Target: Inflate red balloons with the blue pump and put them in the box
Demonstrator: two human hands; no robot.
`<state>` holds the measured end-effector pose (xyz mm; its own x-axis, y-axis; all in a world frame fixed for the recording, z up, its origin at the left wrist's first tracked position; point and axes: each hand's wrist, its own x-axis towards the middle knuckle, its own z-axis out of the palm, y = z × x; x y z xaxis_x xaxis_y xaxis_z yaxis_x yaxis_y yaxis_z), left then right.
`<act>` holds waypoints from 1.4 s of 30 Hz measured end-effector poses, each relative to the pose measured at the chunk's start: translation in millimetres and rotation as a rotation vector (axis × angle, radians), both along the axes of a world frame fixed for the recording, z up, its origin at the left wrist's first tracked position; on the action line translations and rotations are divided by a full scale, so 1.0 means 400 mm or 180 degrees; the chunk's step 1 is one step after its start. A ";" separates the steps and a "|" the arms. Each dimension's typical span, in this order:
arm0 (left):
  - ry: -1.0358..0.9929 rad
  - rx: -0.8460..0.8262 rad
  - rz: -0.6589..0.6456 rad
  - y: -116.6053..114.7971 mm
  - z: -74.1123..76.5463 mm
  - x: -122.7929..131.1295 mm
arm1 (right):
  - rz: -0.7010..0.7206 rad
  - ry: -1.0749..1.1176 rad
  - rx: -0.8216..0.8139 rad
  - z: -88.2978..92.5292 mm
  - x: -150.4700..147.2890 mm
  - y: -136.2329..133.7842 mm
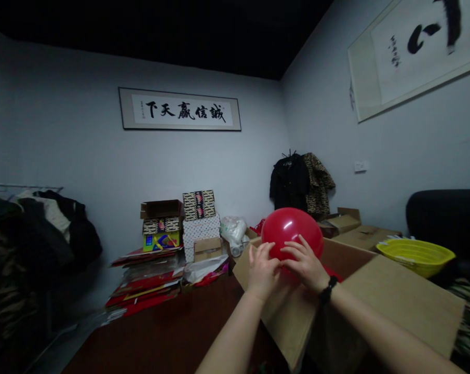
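A round, inflated red balloon (291,226) is in front of me, above an open cardboard box (398,291). Both my hands are at its near, lower side, close together. My left hand (263,270) has its thumb and fingers bent in a pinch there. My right hand (305,264), with a dark band on the wrist, meets it with the thumb, its fingers curled against the balloon. The balloon's neck is hidden behind my fingers. More red material shows inside the box, just behind my right wrist.
A dark red-brown table (160,324) spreads before me. Flat red packaging (149,285) is piled at its far left, beside stacked boxes (199,228) and a white plastic bag (235,231). A yellow basket (416,255) and a black chair (445,213) stand right.
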<state>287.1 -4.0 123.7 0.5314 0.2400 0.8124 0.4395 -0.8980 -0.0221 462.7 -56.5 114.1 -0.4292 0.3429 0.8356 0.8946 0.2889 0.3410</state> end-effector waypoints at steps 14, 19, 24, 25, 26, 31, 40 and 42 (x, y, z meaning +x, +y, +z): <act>0.0216 -0.0562 0.0386 0.084 -0.036 0.159 | -0.0312 0.0345 -0.0406 -0.020 0.110 0.073; 0.0324 -0.0821 0.0564 0.094 -0.045 0.182 | -0.0383 0.0367 -0.0586 -0.033 0.122 0.096; 0.0351 -0.0950 0.0752 0.121 -0.068 0.211 | -0.0425 0.0273 -0.0791 -0.049 0.141 0.141; 0.0393 -0.1001 0.0782 0.128 -0.074 0.217 | -0.0434 0.0245 -0.0840 -0.054 0.146 0.153; 0.0429 -0.1069 0.0823 0.135 -0.081 0.222 | -0.0444 0.0216 -0.0890 -0.060 0.151 0.165; 0.0656 -0.1433 0.0960 0.156 -0.124 0.235 | -0.0521 0.0138 -0.1095 -0.089 0.166 0.193; 0.0844 -0.1595 0.1013 0.145 -0.147 0.201 | -0.0794 0.0448 -0.0926 -0.082 0.154 0.153; 0.0792 -0.1597 0.0964 0.146 -0.144 0.189 | -0.0853 0.0514 -0.0837 -0.079 0.151 0.150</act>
